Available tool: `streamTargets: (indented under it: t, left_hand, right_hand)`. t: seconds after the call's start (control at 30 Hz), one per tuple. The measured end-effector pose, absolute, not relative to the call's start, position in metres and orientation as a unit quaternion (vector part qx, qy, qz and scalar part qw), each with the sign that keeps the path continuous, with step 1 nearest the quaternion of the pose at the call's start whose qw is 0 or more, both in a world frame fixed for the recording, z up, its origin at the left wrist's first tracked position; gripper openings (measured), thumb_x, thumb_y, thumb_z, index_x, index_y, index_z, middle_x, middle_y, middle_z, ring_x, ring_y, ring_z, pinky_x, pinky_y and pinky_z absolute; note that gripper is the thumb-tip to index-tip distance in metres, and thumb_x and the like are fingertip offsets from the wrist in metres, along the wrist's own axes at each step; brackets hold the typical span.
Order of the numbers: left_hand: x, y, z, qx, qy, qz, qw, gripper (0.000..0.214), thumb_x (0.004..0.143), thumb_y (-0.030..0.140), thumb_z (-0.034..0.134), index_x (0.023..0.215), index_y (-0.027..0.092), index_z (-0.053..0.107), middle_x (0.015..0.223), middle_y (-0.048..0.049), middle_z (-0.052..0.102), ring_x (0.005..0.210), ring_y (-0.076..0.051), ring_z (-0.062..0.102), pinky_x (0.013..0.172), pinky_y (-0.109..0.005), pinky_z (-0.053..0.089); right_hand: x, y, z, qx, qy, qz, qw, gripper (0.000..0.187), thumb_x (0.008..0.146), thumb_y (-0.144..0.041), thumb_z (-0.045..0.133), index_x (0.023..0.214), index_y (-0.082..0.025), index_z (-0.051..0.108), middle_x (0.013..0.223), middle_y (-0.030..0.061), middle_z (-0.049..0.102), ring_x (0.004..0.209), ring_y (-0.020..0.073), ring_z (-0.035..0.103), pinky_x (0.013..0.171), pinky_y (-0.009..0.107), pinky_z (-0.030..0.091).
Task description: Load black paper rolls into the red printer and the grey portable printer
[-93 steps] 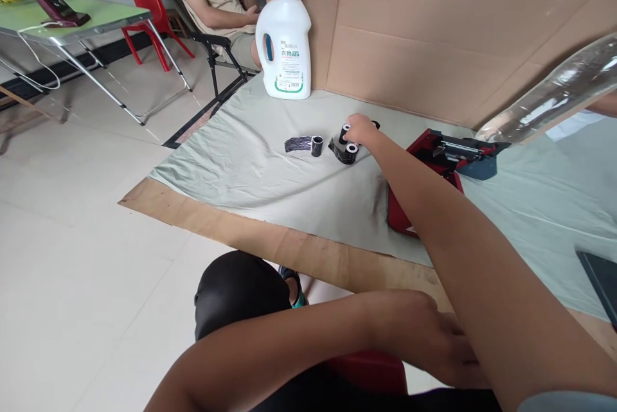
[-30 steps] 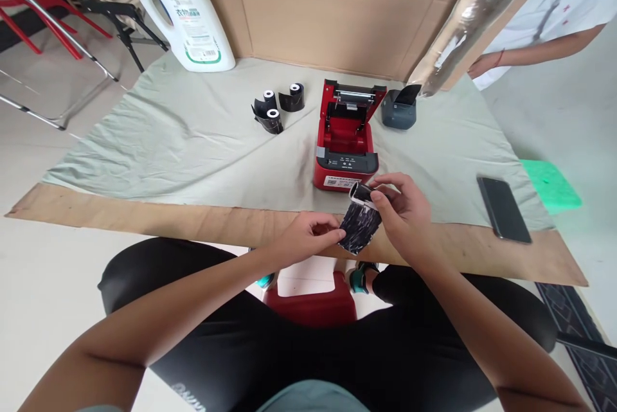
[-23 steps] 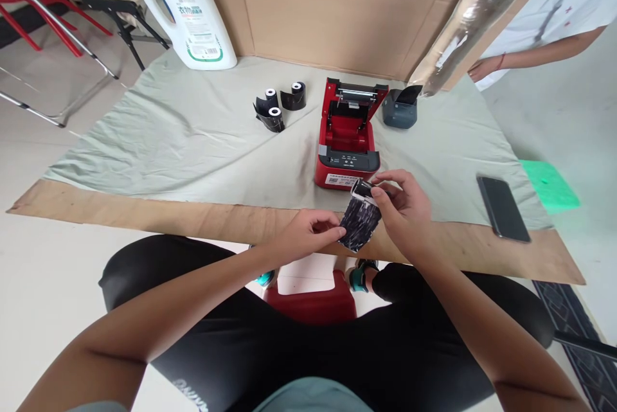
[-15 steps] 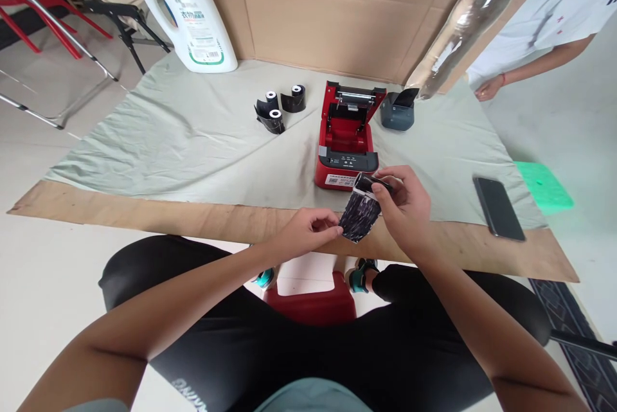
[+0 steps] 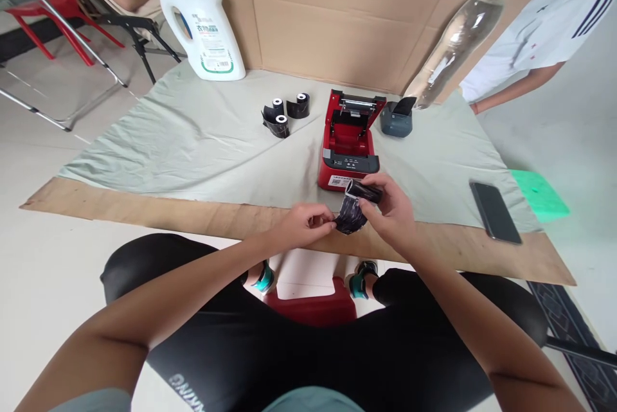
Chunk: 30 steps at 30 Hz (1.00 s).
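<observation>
A dark roll of printed paper (image 5: pixel 353 214), black with whitish streaks, hangs partly unrolled over the table's front edge. My right hand (image 5: pixel 391 209) is closed round the rolled part at its upper end. With thumb and forefinger my left hand (image 5: pixel 308 225) pinches the loose end at the lower left. Just behind the roll stands a red label printer (image 5: pixel 351 161), its lid tipped up and its inside showing. Three black rolls with white cores (image 5: pixel 281 124) sit on the cloth to the printer's left.
Right of the printer is a small dark grey device (image 5: pixel 397 121). A clear bottle (image 5: pixel 457 39) and a white detergent jug (image 5: pixel 207 26) stand before the cardboard (image 5: pixel 337 20). A phone (image 5: pixel 495 211) lies at the right. Two other people are beyond the table.
My right hand has turned the roll and brought it slightly left, so the hanging strip now curves toward my left hand. The whole view has shifted a little.
</observation>
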State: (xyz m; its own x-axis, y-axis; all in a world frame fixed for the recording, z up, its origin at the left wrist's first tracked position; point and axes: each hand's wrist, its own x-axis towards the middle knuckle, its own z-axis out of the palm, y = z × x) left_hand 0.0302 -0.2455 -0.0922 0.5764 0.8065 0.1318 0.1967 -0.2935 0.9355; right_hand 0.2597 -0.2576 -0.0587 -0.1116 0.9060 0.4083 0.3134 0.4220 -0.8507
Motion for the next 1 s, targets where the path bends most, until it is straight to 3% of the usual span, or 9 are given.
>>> streamTargets:
  t: [0.33,0.47,0.77,1.0]
  left_hand:
    - [0.033,-0.244,-0.094,0.82,0.297,0.234,0.43,0.019,0.096,0.033,0.061,0.088,0.019,0.072,0.076,-0.0005,0.069,0.069,-0.013,0.057,0.068,-0.025,0.041]
    - [0.036,-0.242,-0.098,0.837,0.268,0.235,0.415,0.019,0.097,0.031,0.061,0.09,0.019,0.073,0.082,-0.001,0.073,0.072,-0.012,0.059,0.071,-0.024,0.042]
    - [0.038,-0.249,-0.1,0.889,0.238,0.204,0.332,0.016,0.096,0.025,0.06,0.087,0.02,0.072,0.082,-0.001,0.074,0.076,-0.015,0.063,0.067,-0.026,0.039]
    - [0.04,-0.253,-0.106,0.909,0.194,0.226,0.292,0.02,0.099,0.026,0.059,0.084,0.019,0.07,0.081,-0.0024,0.073,0.078,-0.016,0.066,0.068,-0.029,0.043]
  right_hand:
    - [0.279,-0.214,-0.028,-0.522,-0.677,0.193,0.482,0.021,0.086,-0.029,0.067,0.107,-0.024,0.067,0.11,0.0061,0.075,0.105,0.0247,0.07,0.089,0.04,0.055]
    - [0.275,-0.18,-0.018,-0.575,-0.689,0.146,0.417,0.026,0.085,-0.027,0.065,0.11,-0.022,0.067,0.119,0.0098,0.076,0.11,0.0271,0.07,0.085,0.039,0.055]
    - [0.249,-0.116,-0.01,-0.59,-0.77,0.092,0.224,0.032,0.078,-0.008,0.062,0.107,-0.017,0.074,0.115,0.0091,0.079,0.109,0.0266,0.07,0.1,0.041,0.051]
    - [0.245,-0.092,-0.007,-0.588,-0.802,0.08,0.064,0.023,0.083,-0.013,0.066,0.104,-0.018,0.073,0.111,0.01,0.079,0.102,0.0264,0.07,0.087,0.035,0.051]
